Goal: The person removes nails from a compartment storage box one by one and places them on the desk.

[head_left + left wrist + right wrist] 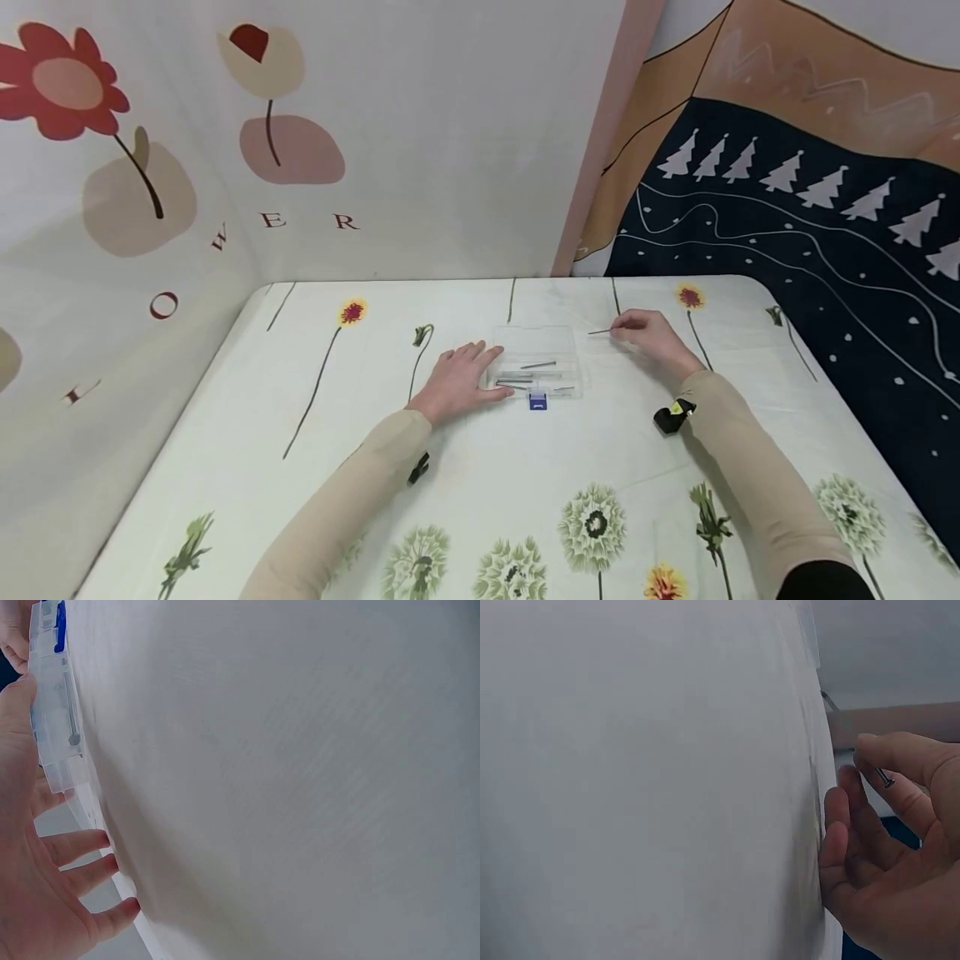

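A clear plastic case (573,367) with a blue latch (537,401) lies on the table, its lid (534,340) folded back. Several metal nails (514,381) lie in its compartments. My left hand (463,379) spreads its fingers at the case's left end, thumb at the front corner and index finger by the left side; in the left wrist view the other fingertips rest on the cloth. To the right of the case, my right hand (651,337) pinches a thin nail (599,332) between thumb and fingers. The nail's flat head (888,782) shows in the right wrist view, its tip pointing toward the case.
A white flower-printed cloth (525,467) covers the table. A printed curtain (450,167) hangs behind and to the left, and a dark tree-patterned cloth (750,225) to the right. Black wrist cameras (670,417) sit under both forearms.
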`<state>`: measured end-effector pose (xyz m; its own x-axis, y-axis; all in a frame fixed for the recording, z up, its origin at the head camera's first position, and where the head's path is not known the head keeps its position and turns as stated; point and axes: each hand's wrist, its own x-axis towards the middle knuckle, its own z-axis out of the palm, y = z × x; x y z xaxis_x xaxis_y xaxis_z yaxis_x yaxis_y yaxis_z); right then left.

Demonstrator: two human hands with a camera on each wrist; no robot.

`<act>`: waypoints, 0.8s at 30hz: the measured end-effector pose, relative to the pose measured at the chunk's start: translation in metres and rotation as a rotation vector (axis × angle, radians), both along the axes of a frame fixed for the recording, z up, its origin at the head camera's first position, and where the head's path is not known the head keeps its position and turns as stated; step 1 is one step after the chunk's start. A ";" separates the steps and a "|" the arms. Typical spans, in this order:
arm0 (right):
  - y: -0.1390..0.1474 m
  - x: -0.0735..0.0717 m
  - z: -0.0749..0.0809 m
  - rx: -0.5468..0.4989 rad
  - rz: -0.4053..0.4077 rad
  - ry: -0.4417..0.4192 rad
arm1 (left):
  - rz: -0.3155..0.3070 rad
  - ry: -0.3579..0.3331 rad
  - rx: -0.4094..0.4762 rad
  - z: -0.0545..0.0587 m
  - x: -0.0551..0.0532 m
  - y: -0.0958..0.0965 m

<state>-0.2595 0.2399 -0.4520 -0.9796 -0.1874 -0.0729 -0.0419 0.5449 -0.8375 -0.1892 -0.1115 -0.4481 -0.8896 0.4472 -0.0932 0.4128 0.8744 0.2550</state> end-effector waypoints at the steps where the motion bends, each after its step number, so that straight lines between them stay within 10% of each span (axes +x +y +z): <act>1: 0.001 -0.001 -0.001 0.004 -0.006 -0.005 | 0.000 0.000 -0.004 0.000 0.000 0.000; 24: 0.023 -0.013 -0.011 -0.050 -0.085 -0.086 | -0.011 0.017 -0.001 -0.002 -0.001 0.000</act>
